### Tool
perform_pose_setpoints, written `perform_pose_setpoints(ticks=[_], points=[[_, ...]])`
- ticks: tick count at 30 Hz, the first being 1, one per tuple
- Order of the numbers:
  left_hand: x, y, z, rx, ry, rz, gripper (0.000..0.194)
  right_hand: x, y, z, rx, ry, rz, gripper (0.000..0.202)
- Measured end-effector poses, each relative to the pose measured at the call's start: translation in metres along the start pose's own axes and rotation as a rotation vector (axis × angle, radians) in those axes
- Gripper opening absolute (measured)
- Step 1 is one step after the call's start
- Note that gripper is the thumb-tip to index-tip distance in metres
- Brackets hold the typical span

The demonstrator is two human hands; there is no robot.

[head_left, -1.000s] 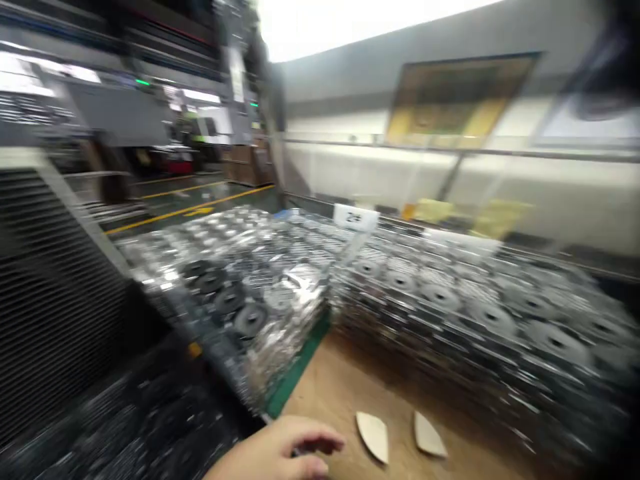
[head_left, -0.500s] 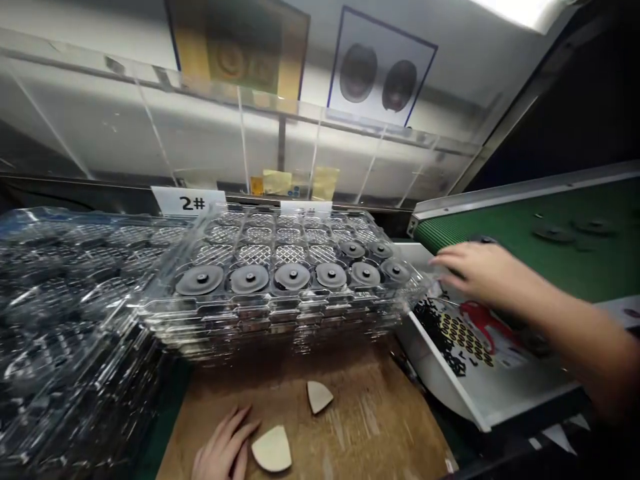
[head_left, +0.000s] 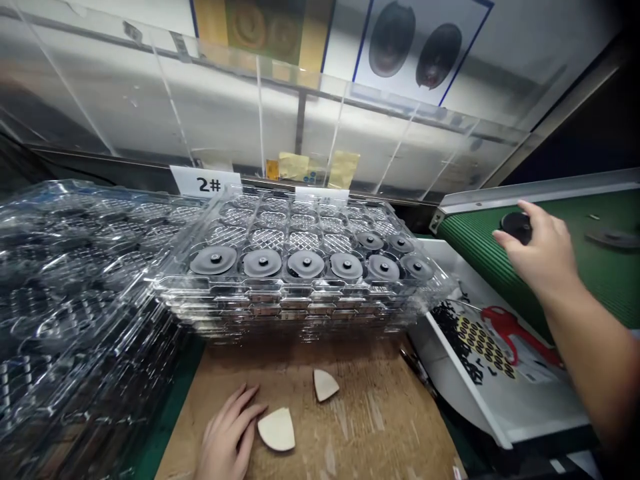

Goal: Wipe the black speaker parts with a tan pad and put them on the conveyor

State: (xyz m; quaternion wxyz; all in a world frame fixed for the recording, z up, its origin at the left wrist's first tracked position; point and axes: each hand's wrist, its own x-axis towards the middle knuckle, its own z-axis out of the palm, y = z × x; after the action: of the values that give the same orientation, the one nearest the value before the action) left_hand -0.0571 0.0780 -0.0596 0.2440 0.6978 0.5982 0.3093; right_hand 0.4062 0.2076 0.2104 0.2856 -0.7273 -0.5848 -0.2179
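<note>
Between the thumb and fingers of my right hand is a round black disc, held above the edge of the green conveyor belt. My left hand lies on the brown board, fingers apart, its fingertips beside a cream wedge-shaped piece. A smaller cream wedge rests farther up the board. Behind them, a stack of clear trays has grey round parts in its front row and two more in the row behind at the right.
More clear trays are stacked at the left. A white bin at the right holds small black pieces, yellow-and-black rings and a red tool. Another dark part lies on the belt.
My right hand has moved right and up over the belt, and the black disc now shows in its grip. My left hand stays by the larger wedge. The camera view has shifted.
</note>
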Motion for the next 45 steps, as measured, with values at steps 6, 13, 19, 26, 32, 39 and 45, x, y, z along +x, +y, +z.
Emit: perform_pose_setpoints(ticks=[6,13,19,26,32,39,45], points=[[0.006,0.103,-0.014,-1.350,-0.222,-0.621,0.037,-0.115,-0.128,-0.028,0.429,-0.596,-0.729,0.053],[0.004,0.133,-0.001,-2.230,-0.616,-0.942,0.055,-0.252,-0.177,0.018,0.575,-0.806,-0.822,0.076],[-0.010,0.115,-0.011,-2.135,-0.368,-1.013,0.049,-0.328,-0.186,0.031,0.658,-0.794,-0.241,0.091],[-0.026,0.098,-0.025,-1.896,-0.461,-0.850,0.048,-0.301,-0.197,0.027,0.783,-0.864,-0.434,0.063],[-0.050,0.066,-0.053,-1.721,-0.674,-0.765,0.054,-0.294,-0.203,0.025,0.830,-1.157,-0.649,0.077],[-0.069,0.045,-0.068,-1.914,-0.176,-0.849,0.046,-0.327,-0.211,0.079,0.607,-0.868,-0.164,0.041],[-0.060,0.049,-0.073,-1.957,0.014,-0.853,0.040,-0.345,-0.225,0.086,0.722,-0.905,-0.259,0.021]])
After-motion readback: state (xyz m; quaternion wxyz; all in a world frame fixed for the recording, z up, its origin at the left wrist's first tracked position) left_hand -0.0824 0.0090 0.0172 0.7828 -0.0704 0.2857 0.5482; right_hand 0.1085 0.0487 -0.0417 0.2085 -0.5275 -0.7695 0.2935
